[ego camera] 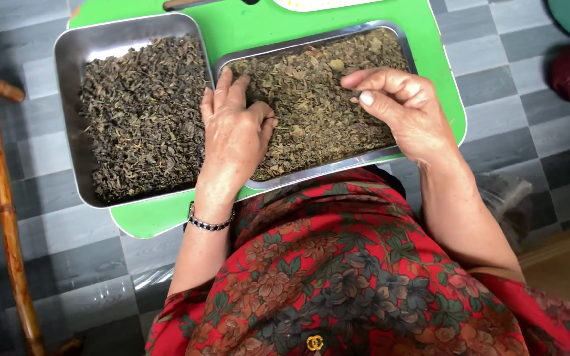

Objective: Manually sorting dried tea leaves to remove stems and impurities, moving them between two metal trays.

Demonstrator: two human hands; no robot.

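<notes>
Both hands are in the right-hand steel tray of dried tea leaves. Left hand lies flat, fingers spread on its left end; right hand hovers over its right end, fingertips pinched, holding maybe a leaf, can't tell. Second tray sits just left.

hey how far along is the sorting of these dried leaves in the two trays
Looks done: the left tray holds a heap of darker dried leaves. In hand: the left hand rests flat in the right tray while the right hand pinches over it. Left: the right tray remains nearly full.
</notes>
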